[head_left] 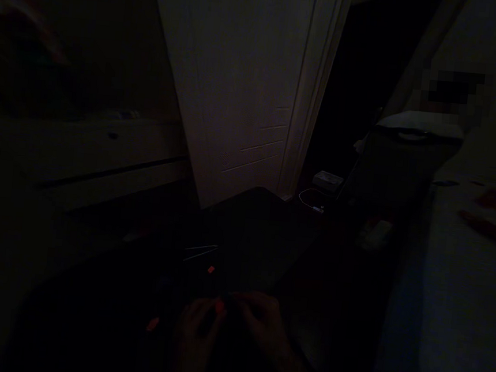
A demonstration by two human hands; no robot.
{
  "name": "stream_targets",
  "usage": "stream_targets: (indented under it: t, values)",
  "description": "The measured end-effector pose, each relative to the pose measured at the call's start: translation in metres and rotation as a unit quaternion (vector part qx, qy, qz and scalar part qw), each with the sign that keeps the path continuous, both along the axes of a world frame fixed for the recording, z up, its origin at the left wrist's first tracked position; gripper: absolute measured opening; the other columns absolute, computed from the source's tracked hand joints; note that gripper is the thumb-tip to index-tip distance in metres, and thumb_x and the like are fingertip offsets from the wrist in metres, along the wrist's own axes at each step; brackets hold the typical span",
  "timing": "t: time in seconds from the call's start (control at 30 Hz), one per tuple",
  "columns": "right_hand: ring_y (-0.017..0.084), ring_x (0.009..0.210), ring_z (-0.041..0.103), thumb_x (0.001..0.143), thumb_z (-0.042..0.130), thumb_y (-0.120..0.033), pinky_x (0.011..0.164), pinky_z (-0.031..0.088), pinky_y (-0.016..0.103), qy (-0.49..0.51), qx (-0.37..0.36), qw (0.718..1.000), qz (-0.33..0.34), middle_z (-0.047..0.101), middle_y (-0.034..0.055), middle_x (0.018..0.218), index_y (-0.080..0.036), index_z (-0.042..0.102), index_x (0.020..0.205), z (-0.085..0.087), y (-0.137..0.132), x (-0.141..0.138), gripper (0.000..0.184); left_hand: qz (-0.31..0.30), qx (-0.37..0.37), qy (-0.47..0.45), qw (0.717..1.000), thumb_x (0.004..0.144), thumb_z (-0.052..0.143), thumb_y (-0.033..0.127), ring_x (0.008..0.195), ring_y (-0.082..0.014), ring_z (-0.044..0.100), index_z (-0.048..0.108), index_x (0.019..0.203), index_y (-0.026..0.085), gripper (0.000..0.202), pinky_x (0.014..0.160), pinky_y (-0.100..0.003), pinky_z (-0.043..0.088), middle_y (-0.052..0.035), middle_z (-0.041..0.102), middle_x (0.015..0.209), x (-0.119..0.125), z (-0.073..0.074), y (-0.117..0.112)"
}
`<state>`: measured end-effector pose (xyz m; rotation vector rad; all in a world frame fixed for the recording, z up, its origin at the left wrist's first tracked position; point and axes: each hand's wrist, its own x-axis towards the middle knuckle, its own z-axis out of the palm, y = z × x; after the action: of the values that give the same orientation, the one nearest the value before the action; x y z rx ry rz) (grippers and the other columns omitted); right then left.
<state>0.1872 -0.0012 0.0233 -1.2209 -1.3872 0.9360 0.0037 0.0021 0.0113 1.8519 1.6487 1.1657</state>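
Note:
The room is very dark. My left hand (197, 320) is closed in a pinch on a small orange piece (219, 306), whose kind I cannot make out. Close beside it, my right hand (262, 317) has its fingers pressed together near the same piece. Whatever they hold, if anything, is lost in the dark. Both hands are over a dark table (256, 233). Beyond them lies a second orange piece (210, 269), and a third orange piece (153, 323) is left of my left hand. A thin, pale V-shaped tool like tweezers (201, 251) lies farther back.
A pale door or panel (247, 93) rises behind the table. Drawers (115, 163) stand at the left. On the right are a chair (397, 164), a small box (328, 180), a thin cable (306, 194) and a bed-like pale surface (468, 298) with red things on it.

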Motion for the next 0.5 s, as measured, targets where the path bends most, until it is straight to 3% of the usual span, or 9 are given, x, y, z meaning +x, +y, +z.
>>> stream_targets:
  t: [0.13, 0.23, 0.37, 0.5]
  values:
    - [0.027, 0.095, 0.081, 0.099, 0.065, -0.041, 0.09, 0.061, 0.035, -0.019, 0.015, 0.999, 0.021, 0.085, 0.0086, 0.104, -0.024, 0.087, 0.104, -0.007, -0.001, 0.005, 0.028, -0.022, -0.035, -0.021, 0.999, 0.091, 0.065, 0.053, 0.1, -0.0289, 0.078, 0.084, 0.101, 0.029, 0.033, 0.089, -0.045, 0.064, -0.0067, 0.083, 0.106, -0.007, -0.004, 0.001]
    - [0.03, 0.098, 0.081, 0.097, 0.066, -0.042, 0.094, 0.06, 0.039, -0.013, -0.006, 1.0, -0.003, 0.085, 0.0098, 0.105, -0.023, 0.087, 0.104, -0.011, -0.003, 0.001, 0.03, -0.025, -0.041, -0.029, 0.998, 0.091, 0.065, 0.051, 0.105, -0.0301, 0.077, 0.083, 0.105, 0.029, 0.033, 0.095, -0.048, 0.062, -0.0068, 0.083, 0.111, -0.008, -0.006, 0.001]
    - [0.032, 0.1, 0.08, 0.098, 0.064, -0.045, 0.093, 0.061, 0.04, 0.014, -0.074, 0.996, -0.042, 0.085, 0.0121, 0.105, -0.02, 0.087, 0.104, -0.009, -0.009, -0.009, 0.035, -0.015, -0.039, -0.035, 0.999, 0.089, 0.067, 0.057, 0.096, -0.0295, 0.077, 0.083, 0.099, 0.027, 0.036, 0.09, -0.046, 0.063, -0.0079, 0.083, 0.104, -0.005, -0.002, -0.001]
    - [0.033, 0.099, 0.08, 0.099, 0.062, -0.047, 0.091, 0.061, 0.041, 0.012, -0.094, 0.995, -0.031, 0.084, 0.0151, 0.107, -0.018, 0.087, 0.105, -0.008, -0.018, -0.018, 0.04, 0.01, -0.041, -0.035, 0.999, 0.086, 0.067, 0.064, 0.088, -0.0287, 0.077, 0.081, 0.092, 0.025, 0.042, 0.082, -0.043, 0.063, -0.0079, 0.081, 0.096, -0.002, 0.005, -0.005]
